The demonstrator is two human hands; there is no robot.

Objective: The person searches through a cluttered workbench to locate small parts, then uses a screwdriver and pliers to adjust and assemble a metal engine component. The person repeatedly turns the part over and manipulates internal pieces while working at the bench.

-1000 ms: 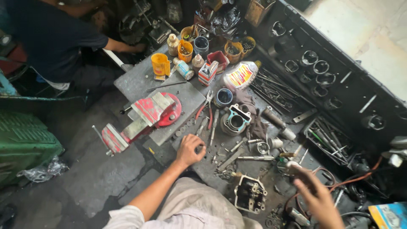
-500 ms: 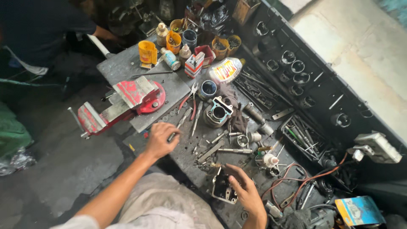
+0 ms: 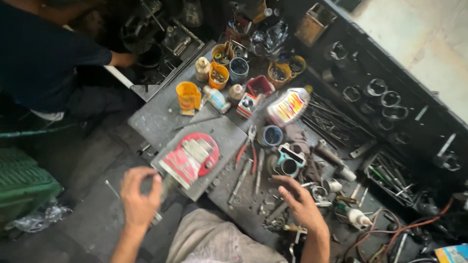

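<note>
Fingers of the left hand (image 3: 139, 197) were curled about the handle end of the red bench vise (image 3: 191, 158), whose long axis ran up-right from it. Right hand (image 3: 301, 204) hovered spread and empty just below the cylinder part (image 3: 288, 163).

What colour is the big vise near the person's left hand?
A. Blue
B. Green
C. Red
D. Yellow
C: the vise bolted to the grey bench has a red body and a round red base, and the left hand is raised just beside its near end.
</note>
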